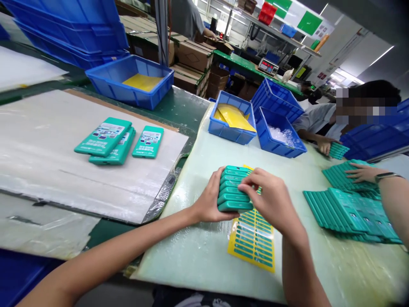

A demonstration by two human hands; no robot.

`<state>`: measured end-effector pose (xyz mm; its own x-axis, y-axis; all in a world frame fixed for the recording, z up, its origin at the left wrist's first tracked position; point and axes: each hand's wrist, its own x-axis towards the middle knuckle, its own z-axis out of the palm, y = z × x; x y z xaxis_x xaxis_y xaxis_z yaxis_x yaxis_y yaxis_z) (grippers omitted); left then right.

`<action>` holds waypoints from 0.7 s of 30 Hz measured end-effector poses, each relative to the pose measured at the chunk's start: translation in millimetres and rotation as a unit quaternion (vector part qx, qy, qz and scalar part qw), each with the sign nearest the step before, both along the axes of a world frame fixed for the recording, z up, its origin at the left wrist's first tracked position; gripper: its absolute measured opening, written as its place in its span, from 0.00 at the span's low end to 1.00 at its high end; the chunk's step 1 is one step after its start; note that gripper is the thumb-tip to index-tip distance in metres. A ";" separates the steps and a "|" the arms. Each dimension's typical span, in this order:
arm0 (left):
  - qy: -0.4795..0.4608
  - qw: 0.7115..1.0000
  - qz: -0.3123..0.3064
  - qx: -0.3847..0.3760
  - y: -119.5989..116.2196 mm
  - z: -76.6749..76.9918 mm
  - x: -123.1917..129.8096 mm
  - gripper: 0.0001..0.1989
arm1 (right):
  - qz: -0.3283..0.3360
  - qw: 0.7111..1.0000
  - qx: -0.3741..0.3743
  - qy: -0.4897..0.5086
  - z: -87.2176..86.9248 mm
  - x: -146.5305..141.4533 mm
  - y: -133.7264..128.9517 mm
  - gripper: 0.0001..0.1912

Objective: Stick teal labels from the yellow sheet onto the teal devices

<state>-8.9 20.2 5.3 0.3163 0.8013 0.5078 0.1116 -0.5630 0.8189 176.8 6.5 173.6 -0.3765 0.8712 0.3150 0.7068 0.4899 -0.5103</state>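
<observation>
My left hand (209, 198) is wrapped round a stack of several green cases (234, 189), their narrow ends facing me. At the right side of the stack is my right hand (266, 194), thumb and forefinger pinched together close to the case ends; anything between the fingertips is too small to make out. Beneath both hands lies a yellow sheet (252, 241) bearing rows of green strips, its upper part partly covered by the hands and the stack. Three green cases with printed faces rest on the white board to the left, two overlapping (104, 136) and one apart (148, 142).
Blue bins stand behind the stack, one with yellow sheets (232, 117), one with clear plastic (281, 134). Another blue bin (131, 81) is at the back left. On the right, a person's hands (362, 172) touch rows of green cases (351, 213).
</observation>
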 end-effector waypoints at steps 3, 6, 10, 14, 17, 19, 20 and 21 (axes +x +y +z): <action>-0.009 1.000 0.005 0.013 -0.6 3.8 0.4 0.75 | -0.028 0.999 0.032 -0.022 11.1 20.2 3.9 0.09; -0.016 1.000 0.005 0.026 -0.4 4.6 0.3 0.73 | -0.044 0.995 0.087 0.029 21.2 21.8 7.5 0.10; -0.021 1.000 0.002 0.022 0.0 1.5 0.8 0.73 | -0.021 0.989 0.099 0.105 16.6 -0.2 10.3 0.08; -0.003 1.000 0.001 -0.001 -0.4 -0.8 0.4 0.72 | 0.043 0.995 -0.006 0.087 -1.0 -14.7 13.6 0.07; 0.005 1.000 -0.002 -0.016 -1.2 0.9 -1.3 0.74 | 0.032 0.999 0.001 -0.007 -3.0 -0.4 18.9 0.10; 0.005 1.000 -0.005 -0.017 -1.6 2.3 -2.3 0.74 | -0.027 0.997 0.064 -0.033 2.6 17.0 21.7 0.10; 0.004 1.000 -0.005 -0.012 -1.6 2.7 -2.6 0.74 | -0.062 0.993 0.096 -0.022 6.0 24.8 21.7 0.09; 0.003 1.000 -0.005 -0.006 -1.6 2.7 -2.9 0.73 | -0.085 0.990 0.115 0.001 8.7 30.5 20.6 0.09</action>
<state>-11.7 18.6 8.0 0.3280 0.8038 0.4964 0.1103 -0.5544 0.8249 207.3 27.1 182.3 -0.2292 0.8268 0.5138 0.7882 0.4673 -0.4005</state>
